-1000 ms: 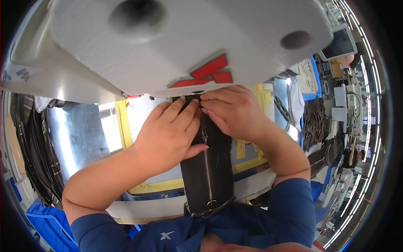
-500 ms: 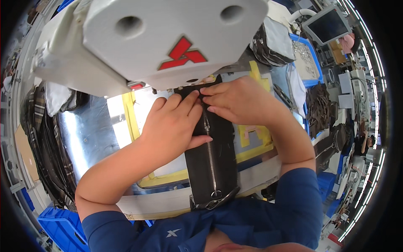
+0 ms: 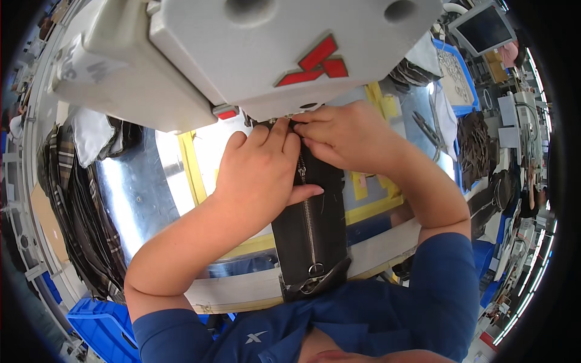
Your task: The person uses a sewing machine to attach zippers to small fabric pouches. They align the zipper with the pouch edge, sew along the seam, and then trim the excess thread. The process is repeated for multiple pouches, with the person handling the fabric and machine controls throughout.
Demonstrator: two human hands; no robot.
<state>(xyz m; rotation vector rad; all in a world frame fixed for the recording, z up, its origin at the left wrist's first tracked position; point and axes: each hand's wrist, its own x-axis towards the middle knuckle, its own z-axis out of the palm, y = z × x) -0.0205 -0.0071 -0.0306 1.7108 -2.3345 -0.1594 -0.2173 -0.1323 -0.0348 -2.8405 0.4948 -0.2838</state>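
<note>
A black fabric strip [image 3: 328,236] with a metal zipper [image 3: 307,227] and a ring lies lengthwise beneath a grey machine head [image 3: 242,60] bearing a red emblem. My left hand [image 3: 257,175] rests on the strip's left side, bent fingertips at its far end, thumb stretched out across the zipper. My right hand [image 3: 345,136] grips the right side of that same far end, fingers pressed together beside the left fingertips. What lies right at the fingertips under the head is partly hidden.
Stacked dark and plaid pieces [image 3: 72,199] lie left. At right are scissors [image 3: 426,130], a blue tray [image 3: 469,107] of small parts, brown scraps [image 3: 475,145] and a monitor [image 3: 484,27]. A blue crate [image 3: 97,320] stands lower left; a distant person [image 3: 529,199] is at far right.
The view has shifted, so machine, strip and arms appear further right, with the strip higher in the picture. Both hands stay at the strip's far end, with little change in grip.
</note>
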